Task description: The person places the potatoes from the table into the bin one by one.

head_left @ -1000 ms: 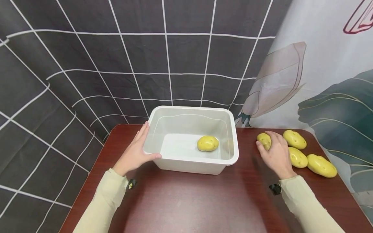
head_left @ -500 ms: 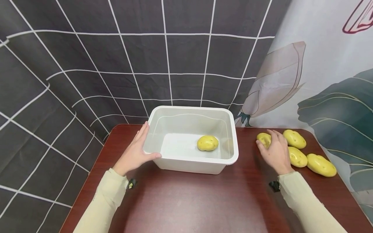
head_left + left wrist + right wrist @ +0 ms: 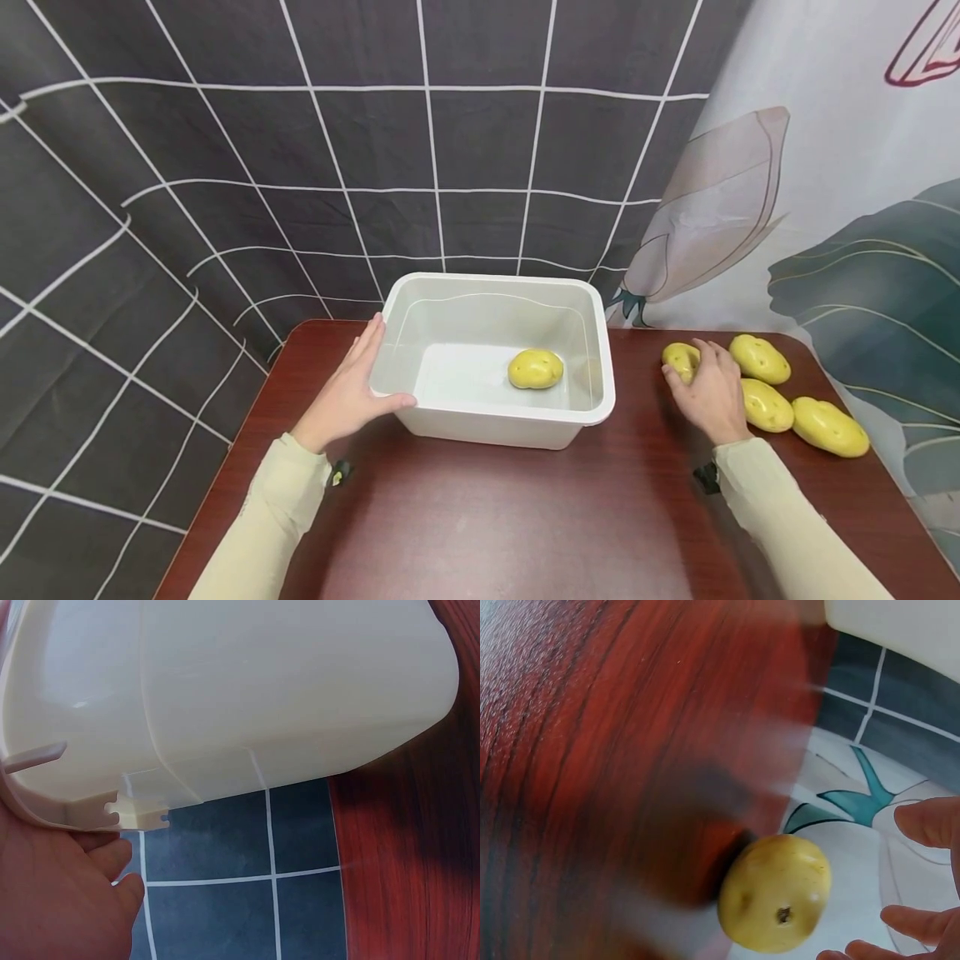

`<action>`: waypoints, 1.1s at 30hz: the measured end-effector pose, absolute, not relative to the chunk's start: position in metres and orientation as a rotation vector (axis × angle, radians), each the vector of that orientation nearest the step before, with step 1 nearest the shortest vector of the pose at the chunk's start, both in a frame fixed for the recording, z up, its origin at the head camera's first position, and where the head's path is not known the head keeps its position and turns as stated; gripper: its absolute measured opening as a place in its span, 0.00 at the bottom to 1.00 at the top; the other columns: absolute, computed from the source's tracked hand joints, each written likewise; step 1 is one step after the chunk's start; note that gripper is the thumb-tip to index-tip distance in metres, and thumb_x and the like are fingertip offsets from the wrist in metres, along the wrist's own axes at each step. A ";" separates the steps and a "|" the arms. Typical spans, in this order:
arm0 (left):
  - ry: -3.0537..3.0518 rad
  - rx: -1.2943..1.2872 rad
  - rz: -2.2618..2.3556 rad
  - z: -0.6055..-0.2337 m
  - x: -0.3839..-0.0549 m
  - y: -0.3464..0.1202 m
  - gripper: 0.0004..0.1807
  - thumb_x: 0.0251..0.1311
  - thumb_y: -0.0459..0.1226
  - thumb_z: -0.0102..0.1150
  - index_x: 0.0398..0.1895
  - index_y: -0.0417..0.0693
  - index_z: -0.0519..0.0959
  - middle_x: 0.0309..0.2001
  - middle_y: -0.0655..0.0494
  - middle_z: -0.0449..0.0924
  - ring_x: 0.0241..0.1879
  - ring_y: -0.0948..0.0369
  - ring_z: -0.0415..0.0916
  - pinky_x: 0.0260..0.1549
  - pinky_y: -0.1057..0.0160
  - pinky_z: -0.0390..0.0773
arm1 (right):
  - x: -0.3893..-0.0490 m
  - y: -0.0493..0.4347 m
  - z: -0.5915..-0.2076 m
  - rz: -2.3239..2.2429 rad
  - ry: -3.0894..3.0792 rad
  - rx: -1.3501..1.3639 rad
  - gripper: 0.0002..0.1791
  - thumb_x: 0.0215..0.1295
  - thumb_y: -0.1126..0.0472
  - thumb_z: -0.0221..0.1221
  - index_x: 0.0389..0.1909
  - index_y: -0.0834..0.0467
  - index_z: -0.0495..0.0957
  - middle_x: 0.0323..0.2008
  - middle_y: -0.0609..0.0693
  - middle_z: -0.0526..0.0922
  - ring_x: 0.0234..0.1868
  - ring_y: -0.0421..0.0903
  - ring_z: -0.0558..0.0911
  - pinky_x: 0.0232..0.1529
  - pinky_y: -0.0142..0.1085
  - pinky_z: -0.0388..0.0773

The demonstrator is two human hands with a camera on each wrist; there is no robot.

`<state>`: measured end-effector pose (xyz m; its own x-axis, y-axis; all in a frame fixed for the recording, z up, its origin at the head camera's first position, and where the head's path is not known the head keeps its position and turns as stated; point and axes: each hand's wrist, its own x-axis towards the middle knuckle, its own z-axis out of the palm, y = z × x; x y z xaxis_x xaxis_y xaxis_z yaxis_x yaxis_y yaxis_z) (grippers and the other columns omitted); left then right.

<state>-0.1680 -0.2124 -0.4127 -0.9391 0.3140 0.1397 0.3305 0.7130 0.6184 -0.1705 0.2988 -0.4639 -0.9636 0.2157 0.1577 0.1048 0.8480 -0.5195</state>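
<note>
My left hand (image 3: 348, 404) holds the near left corner of a white plastic bin (image 3: 487, 427), thumb over the front rim and fingers along the left end. From the left wrist, curved fingertips (image 3: 112, 859) show under the rim. One smooth yellow potato (image 3: 535, 368) lies inside the bin, right of its middle. At the right, my right hand (image 3: 712, 392) hovers around another potato (image 3: 677, 358). The right wrist view has that potato (image 3: 776, 896) on the table, with a gap between it and my spread fingers (image 3: 919, 924) and thumb.
Three more potatoes sit right of my right hand: one at the back (image 3: 760, 358), one close beside the hand (image 3: 768, 406), one farther right (image 3: 830, 427). The table (image 3: 510, 517) is dark red wood. Behind it hang a grey grid curtain (image 3: 480, 142) and a floral curtain (image 3: 825, 167).
My right hand has shifted very slightly over the potato. My left hand, the bin and the other potatoes keep their places.
</note>
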 end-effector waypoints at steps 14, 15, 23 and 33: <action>-2.878 -0.541 -1.048 -0.412 -0.167 -0.211 0.65 0.49 0.54 0.76 0.81 0.43 0.44 0.82 0.52 0.38 0.78 0.41 0.39 0.69 0.33 0.51 | -0.179 0.304 -0.478 0.761 -2.840 -0.303 0.40 0.67 0.54 0.60 0.71 0.74 0.57 0.67 0.78 0.58 0.64 0.76 0.60 0.62 0.69 0.59; -2.879 -0.540 -1.048 -0.412 -0.167 -0.211 0.65 0.50 0.54 0.76 0.81 0.43 0.44 0.82 0.53 0.38 0.78 0.41 0.39 0.69 0.33 0.51 | -0.180 0.305 -0.478 0.761 -2.841 -0.307 0.40 0.67 0.55 0.60 0.71 0.74 0.56 0.67 0.78 0.58 0.64 0.76 0.60 0.62 0.69 0.59; -2.877 -0.543 -1.055 -0.412 -0.167 -0.212 0.65 0.50 0.56 0.75 0.81 0.44 0.44 0.82 0.53 0.38 0.78 0.41 0.39 0.69 0.32 0.51 | -0.182 0.310 -0.485 0.755 -2.850 -0.321 0.40 0.67 0.55 0.59 0.70 0.75 0.57 0.66 0.79 0.58 0.64 0.76 0.60 0.62 0.68 0.60; -2.883 -0.537 -1.046 -0.412 -0.167 -0.211 0.66 0.49 0.55 0.76 0.81 0.44 0.43 0.82 0.54 0.37 0.78 0.42 0.38 0.70 0.34 0.50 | -0.184 0.316 -0.492 0.733 -2.843 -0.325 0.41 0.65 0.55 0.62 0.69 0.76 0.57 0.63 0.81 0.61 0.62 0.78 0.62 0.59 0.68 0.62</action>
